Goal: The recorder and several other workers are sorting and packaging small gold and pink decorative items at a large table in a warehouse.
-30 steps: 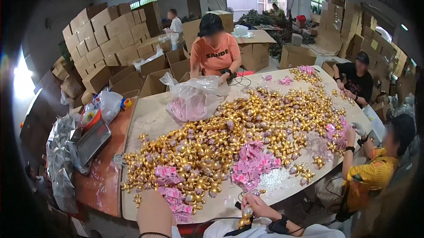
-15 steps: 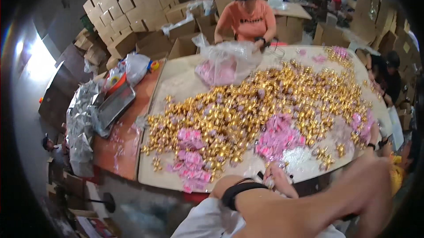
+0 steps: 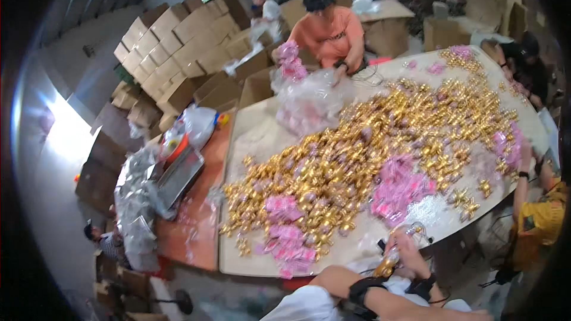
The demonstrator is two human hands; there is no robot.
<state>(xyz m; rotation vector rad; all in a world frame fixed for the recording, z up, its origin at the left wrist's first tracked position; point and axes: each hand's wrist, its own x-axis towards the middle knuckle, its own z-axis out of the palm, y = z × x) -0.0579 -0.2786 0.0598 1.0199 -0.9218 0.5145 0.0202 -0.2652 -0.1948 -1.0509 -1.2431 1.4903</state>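
Observation:
My right hand (image 3: 407, 251), with a black band at its wrist, is closed at the table's near edge. A small shiny gold trinket (image 3: 386, 265) with a clear part shows against its fingers. A clear rounded piece (image 3: 420, 230) with dark bits lies beside the knuckles. My left hand (image 3: 334, 280), banded in black too, is low at the near edge; its fingers are hidden. In front spreads a large heap of gold trinkets (image 3: 333, 172). Pink packets lie in a near-left pile (image 3: 289, 243) and a right-hand pile (image 3: 399, 189).
Across the pale table (image 3: 253, 127), a person in orange (image 3: 333, 35) lifts pink packets from a clear plastic bag (image 3: 312, 104). To the left, a red-brown table (image 3: 199, 226) bears a grey tray (image 3: 180, 173). Cardboard boxes (image 3: 172, 41) stand stacked behind. Other people work at the right edge.
My view has shifted, so the table sits further right and lower. The blurred forearm across the lower right has dropped. The person opposite has raised pink packets out of the bag.

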